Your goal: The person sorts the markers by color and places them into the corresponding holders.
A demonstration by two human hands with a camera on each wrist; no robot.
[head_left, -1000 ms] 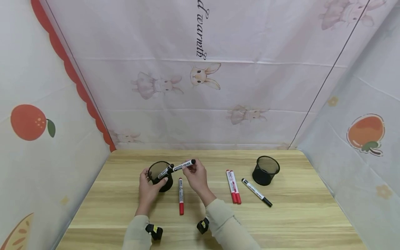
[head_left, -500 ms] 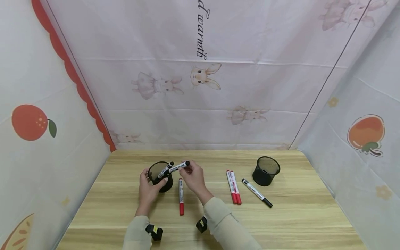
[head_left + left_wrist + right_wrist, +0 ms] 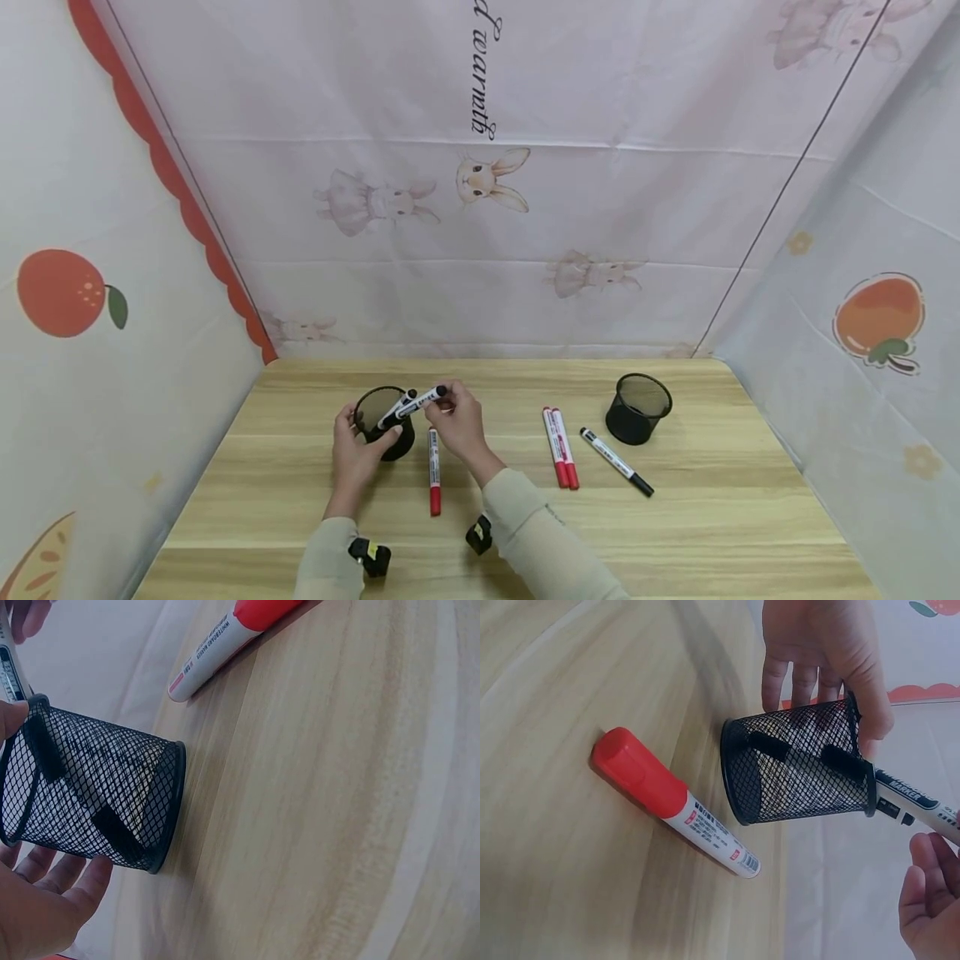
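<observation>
On the left of the bench [image 3: 712, 533], the cup [image 3: 402, 443] stands upright, and your left grip [image 3: 358, 454] has it, fingers wrapped on one side of the mesh, thumb at the rim. Over its mouth, your right grip [image 3: 461, 423] pinches the held marker [image 3: 417, 404] near its tail, and there's the black cap, inside the rim, barrel slanting up and out to your right! Already in the cup leans the inner marker [image 3: 397, 407], black cap low, its end poking above the rim. Between your forearms lies the red marker [image 3: 435, 469], cap towards you, near the cup but apart from it. Out right, the red pair [image 3: 560, 448] lie side by side, caps towards you too; just beside them the loose marker [image 3: 617, 462], black-capped, runs aslant. Behind that stands the far cup [image 3: 632, 427], well apart from both grips. Patterned cloth [image 3: 600, 100] walls the bench at the back and either side.
</observation>
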